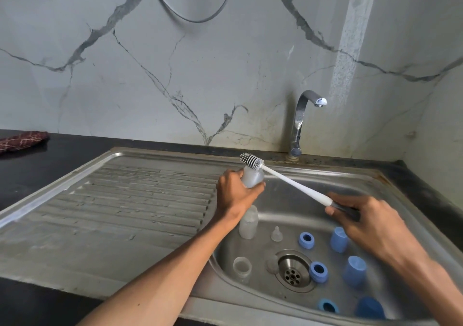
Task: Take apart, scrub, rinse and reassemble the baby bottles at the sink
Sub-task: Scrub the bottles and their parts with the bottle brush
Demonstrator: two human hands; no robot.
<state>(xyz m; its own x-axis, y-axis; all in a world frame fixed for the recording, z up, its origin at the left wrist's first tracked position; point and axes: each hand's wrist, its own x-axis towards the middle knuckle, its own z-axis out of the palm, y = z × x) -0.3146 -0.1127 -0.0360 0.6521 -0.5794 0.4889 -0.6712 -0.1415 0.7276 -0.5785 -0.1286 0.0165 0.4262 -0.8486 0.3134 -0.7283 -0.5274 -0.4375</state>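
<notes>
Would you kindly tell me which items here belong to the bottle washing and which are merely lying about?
Job: bottle in left hand; brush in right hand; spare bottles; teats; blue rings; blue caps; tap.
Lying about: red cloth; wall cable.

Blue caps [339, 239] and rings [306, 240]; white-handled brush [288, 181]; grey-veined marble wall [150, 75]; maroon patterned cloth [22, 140].
</notes>
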